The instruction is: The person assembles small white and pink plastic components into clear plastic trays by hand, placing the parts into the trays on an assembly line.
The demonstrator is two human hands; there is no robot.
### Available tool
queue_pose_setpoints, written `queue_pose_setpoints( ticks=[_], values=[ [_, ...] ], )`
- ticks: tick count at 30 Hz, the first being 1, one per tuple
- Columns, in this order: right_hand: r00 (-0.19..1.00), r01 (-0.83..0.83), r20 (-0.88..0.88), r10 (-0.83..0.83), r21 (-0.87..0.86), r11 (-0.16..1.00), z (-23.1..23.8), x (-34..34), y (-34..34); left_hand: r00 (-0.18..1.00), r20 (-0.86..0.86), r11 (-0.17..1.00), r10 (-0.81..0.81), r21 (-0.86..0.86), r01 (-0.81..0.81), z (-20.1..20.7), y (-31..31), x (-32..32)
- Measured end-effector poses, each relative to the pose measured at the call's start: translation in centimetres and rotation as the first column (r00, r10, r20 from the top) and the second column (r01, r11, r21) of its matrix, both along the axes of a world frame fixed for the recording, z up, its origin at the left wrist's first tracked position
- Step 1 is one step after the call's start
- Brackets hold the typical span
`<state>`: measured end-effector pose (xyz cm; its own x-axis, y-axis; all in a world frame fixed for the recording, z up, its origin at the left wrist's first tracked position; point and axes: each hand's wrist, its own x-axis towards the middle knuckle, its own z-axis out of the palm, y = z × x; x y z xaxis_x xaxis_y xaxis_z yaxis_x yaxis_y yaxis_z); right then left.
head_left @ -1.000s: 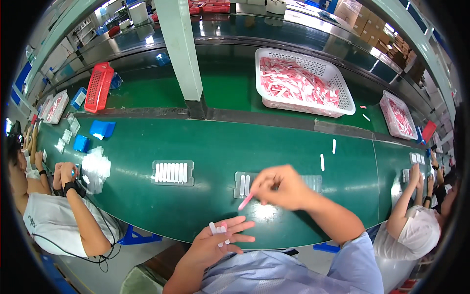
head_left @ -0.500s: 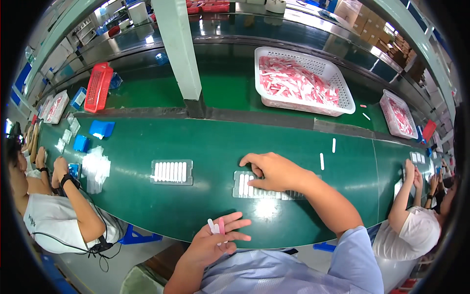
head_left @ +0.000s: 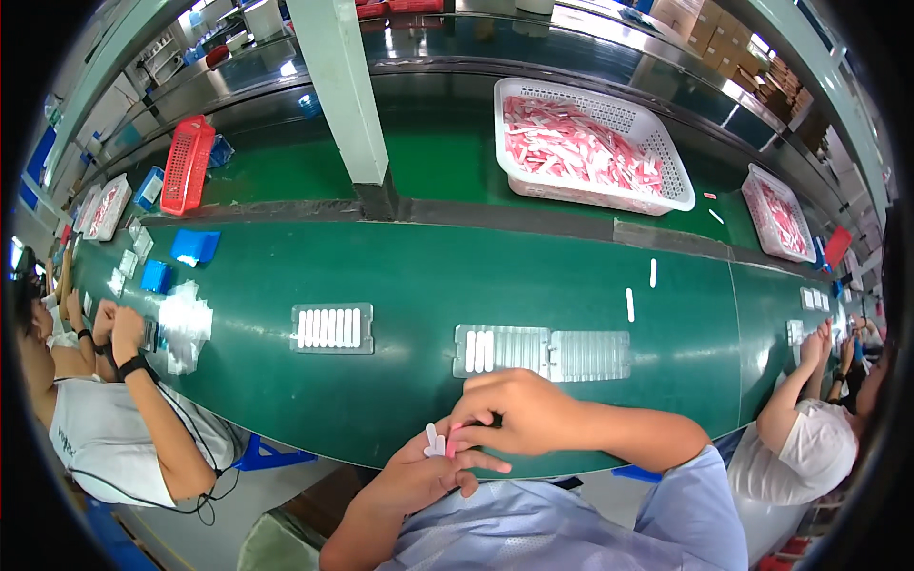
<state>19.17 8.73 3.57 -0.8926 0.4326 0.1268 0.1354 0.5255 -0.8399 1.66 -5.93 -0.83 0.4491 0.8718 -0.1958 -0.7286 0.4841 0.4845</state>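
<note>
Near the front edge of the table, my left hand [head_left: 411, 483] holds a few small white strips [head_left: 435, 443] with rounded ends, plus a pink strip [head_left: 451, 445]. My right hand [head_left: 522, 411] has come to the left hand, with its thumb and fingers closed on the pink strip. Just beyond them lies an unfolded clear plastic tray [head_left: 592, 357] with narrow slots. A few white strips [head_left: 480, 351] fill its left end, and the other slots show none. To the left, another clear tray [head_left: 366, 349] holds a row of white strips [head_left: 329, 328].
A white basket [head_left: 598, 199] heaped with pink and white strips stands beyond the dark ledge [head_left: 514, 219]. Two loose white strips [head_left: 629, 305] lie right of centre. Clear packaging [head_left: 186, 328] and blue packets [head_left: 195, 246] are at left. Co-workers [head_left: 133, 419] sit on both sides.
My right hand has moved back from the unfolded tray to my left hand and taken hold of the pink strip. The tray's slots, covered before, are now visible.
</note>
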Motion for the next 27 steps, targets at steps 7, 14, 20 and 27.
queue_pose_setpoints(
  ticks=[7,14,20,27],
  values=[
    [0.98,-0.058,0.155,0.122,-0.364,0.93,1.0,1.6,2.1,0.992,-0.108,0.989,-0.059,-0.14,0.043,0.5,0.2,-0.4],
    [0.932,0.311,-0.054,-0.357,-0.385,0.869,-0.1,2.2,2.4,0.952,-0.296,0.984,0.082,-0.129,-0.125,0.2,0.0,0.3],
    [0.938,0.194,0.118,-0.327,0.604,0.773,-2.1,4.0,1.9,0.897,-0.417,0.961,0.145,-0.157,-0.229,1.0,0.1,-0.2],
    [0.954,0.258,0.026,-0.298,0.436,0.863,-0.4,4.1,2.1,0.877,-0.459,0.95,0.144,-0.184,-0.252,1.3,0.5,0.1]
  ],
)
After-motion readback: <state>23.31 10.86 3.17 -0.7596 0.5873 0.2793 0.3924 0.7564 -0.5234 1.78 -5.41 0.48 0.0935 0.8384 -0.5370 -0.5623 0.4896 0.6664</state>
